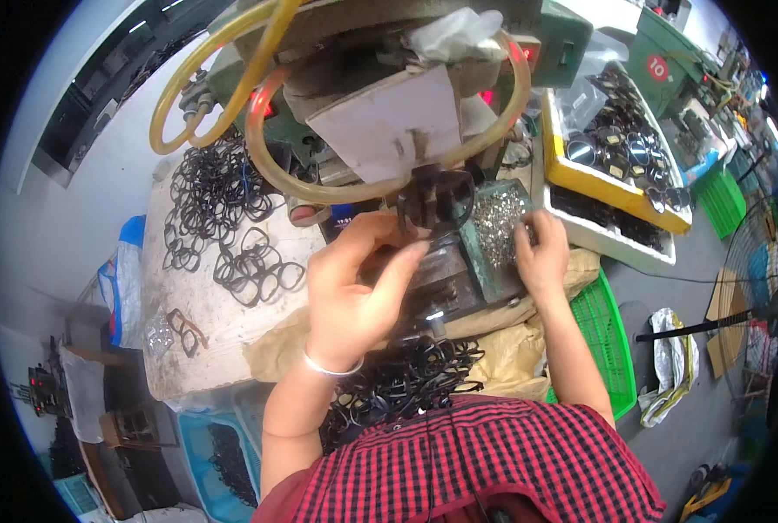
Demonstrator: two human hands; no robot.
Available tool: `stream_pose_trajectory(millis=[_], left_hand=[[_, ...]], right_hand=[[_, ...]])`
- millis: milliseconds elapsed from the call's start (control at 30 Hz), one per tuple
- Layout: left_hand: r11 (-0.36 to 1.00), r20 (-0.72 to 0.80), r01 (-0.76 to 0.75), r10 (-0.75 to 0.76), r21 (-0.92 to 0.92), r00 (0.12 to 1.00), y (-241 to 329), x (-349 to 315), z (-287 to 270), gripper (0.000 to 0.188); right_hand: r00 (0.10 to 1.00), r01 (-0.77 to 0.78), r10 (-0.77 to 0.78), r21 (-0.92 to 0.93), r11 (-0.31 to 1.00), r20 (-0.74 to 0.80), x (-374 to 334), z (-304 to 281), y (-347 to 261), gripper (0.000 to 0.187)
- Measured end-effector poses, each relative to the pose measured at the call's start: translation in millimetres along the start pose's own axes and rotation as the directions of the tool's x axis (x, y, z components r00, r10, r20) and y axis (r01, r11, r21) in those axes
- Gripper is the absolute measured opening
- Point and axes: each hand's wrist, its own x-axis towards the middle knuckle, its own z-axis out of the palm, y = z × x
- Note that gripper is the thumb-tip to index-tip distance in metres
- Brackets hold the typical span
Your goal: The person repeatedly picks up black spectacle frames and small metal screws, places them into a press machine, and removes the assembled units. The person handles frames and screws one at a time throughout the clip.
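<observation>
Left hand (pixel 350 292) pinches a dark eyeglass frame (pixel 437 207) narrowly between thumb and forefinger at its left side, near a yellowish hose (pixel 345 192). Right hand (pixel 543 254) bends its fingers at the right edge of a green tray (pixel 476 263) of metal bits (pixel 497 222); whether it grips any, I cannot tell. Black frames (pixel 208 170) lie heaped on the desk (pixel 219 349), far left.

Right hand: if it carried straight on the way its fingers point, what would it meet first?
The right hand would probably meet the small metal pieces in the green tray; depth is unclear, so its fingertips may already touch them.
</observation>
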Motion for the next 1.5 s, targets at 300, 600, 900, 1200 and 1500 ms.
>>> stream_pose_trajectory(millis=[300,600,900,1200,1500], left_hand=[[0.997,-0.080,0.063,-0.066,-0.043,0.995,3.4,-1.5,5.3,0.021],[0.798,-0.535,0.246,0.111,0.550,0.838,-19.8,-41.4,-89.3,0.010],[-0.009,-0.532,0.620,-0.523,0.784,0.666,-241.0,-8.9,-161.2,0.034],[0.830,-0.336,0.485,-0.556,-0.277,0.760,-110.0,-72.1,-154.8,0.005],[0.870,-0.355,0.373,-0.477,-0.323,0.804,-110.4,-42.8,-122.7,0.012]], right_hand=[[0.795,0.550,-0.484,-0.099,0.829,0.365,19.6,24.9,-5.4,0.030],[0.984,-0.142,0.112,0.228,0.963,0.139,-11.4,-6.7,5.7,0.014],[0.993,-0.007,-0.033,0.333,0.943,0.114,-0.3,3.2,-33.1,0.015],[0.985,-0.172,0.171,0.338,0.925,0.032,-47.4,-66.3,31.2,0.014],[0.956,-0.153,-0.059,0.659,0.736,0.288,16.2,-21.6,-103.9,0.021]])
